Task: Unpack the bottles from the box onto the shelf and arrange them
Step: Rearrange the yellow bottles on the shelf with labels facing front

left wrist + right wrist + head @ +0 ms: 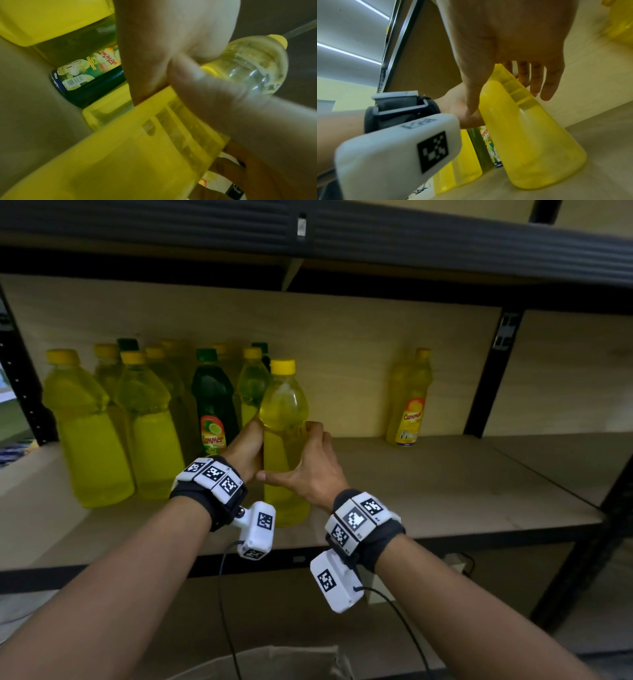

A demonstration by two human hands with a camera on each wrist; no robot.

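Note:
A tall yellow bottle (283, 409) with a yellow cap stands on the wooden shelf (445, 491), right of a cluster of bottles. My left hand (245, 450) grips its left side at the waist, the thumb across the body (197, 83). My right hand (308, 470) holds the right side, fingers (537, 81) wrapped behind and thumb in front. The bottle's base (539, 169) rests on the board. Its ribbed body (171, 148) fills the left wrist view.
Several yellow bottles (89, 433) and a dark green labelled one (212, 405) stand packed at the left. A lone labelled yellow bottle (409, 402) stands at the back right. Black uprights (486, 378) and an upper shelf (308, 231) frame the bay. A cardboard box (274, 659) lies below.

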